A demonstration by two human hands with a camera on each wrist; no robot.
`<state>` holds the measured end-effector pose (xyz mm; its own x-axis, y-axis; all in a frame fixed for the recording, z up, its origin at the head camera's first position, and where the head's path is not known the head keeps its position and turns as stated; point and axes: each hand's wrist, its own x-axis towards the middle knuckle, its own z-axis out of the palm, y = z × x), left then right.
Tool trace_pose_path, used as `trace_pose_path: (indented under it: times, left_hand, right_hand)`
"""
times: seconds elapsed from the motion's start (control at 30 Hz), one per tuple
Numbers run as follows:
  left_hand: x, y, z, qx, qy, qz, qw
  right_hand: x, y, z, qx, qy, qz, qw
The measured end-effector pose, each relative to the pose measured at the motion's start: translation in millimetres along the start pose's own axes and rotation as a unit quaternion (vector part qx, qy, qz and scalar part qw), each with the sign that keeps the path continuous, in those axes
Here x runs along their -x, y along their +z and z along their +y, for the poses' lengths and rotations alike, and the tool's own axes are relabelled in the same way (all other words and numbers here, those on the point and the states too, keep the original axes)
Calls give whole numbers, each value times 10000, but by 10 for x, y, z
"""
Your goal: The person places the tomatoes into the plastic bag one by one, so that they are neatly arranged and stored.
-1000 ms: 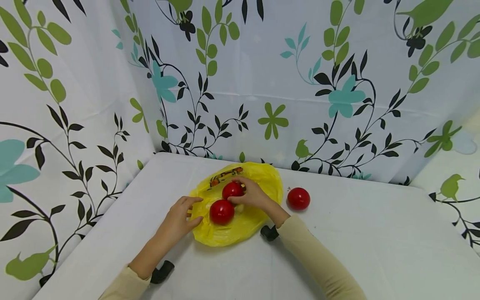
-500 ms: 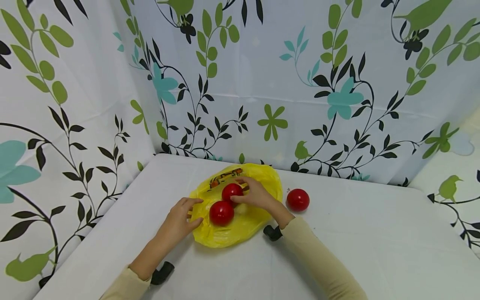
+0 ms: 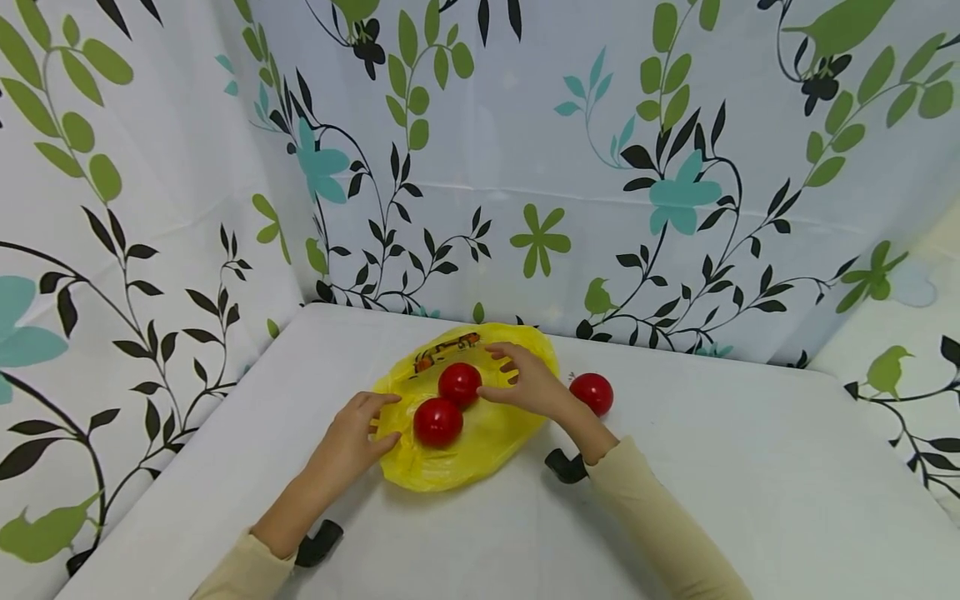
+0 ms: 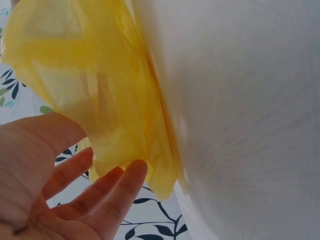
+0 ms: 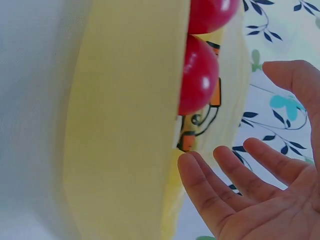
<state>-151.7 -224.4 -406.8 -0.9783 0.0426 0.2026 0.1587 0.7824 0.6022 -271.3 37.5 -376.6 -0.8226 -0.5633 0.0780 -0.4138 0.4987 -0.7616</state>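
Observation:
A yellow plastic bag [image 3: 480,454] with an orange-and-black print stands spread wide on the table. Inside it lie two shiny red tomato-like balls, the nearer one [image 3: 438,422] and the farther one [image 3: 460,384], touching each other. My left hand [image 3: 351,437] rests at the bag's left rim; in the left wrist view its fingers [image 4: 125,192] lie along the yellow plastic. Over the bag's right side, my right hand [image 3: 528,385] is spread with nothing in it, its thumb near the farther ball. A third red ball [image 3: 592,393] sits on the table, partly behind the right wrist.
The white table [image 3: 712,467] runs up to a leaf-and-bird patterned curtain [image 3: 465,167] behind and at the left. Black wrist devices [image 3: 566,467] show under both forearms.
My right hand has let go of the farther red ball and drawn back to the right, its fingers spreading. The left hand stays at the bag's rim.

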Motion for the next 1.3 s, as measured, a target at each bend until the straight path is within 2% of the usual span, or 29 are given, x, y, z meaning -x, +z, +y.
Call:
trace_pose_path:
  times: [0.37,0.7,0.9,1.3]
  left_hand:
    - [-15,-15,16,44,-23,-86,10000]
    - [-10,-13,24,55,11,-100,9999]
    - [3,-17,22,29,61,-54,10000]
    - [6,6,43,59,-23,-74,10000]
  right_hand:
    - [228,-136,-11,17,-219,324,9992]
    - [455,-301,226,72,-335,752,9966]
    - [568,-416,347,402,-91,1090,9932]
    - [691,-571,563,516,398,1442,9874]
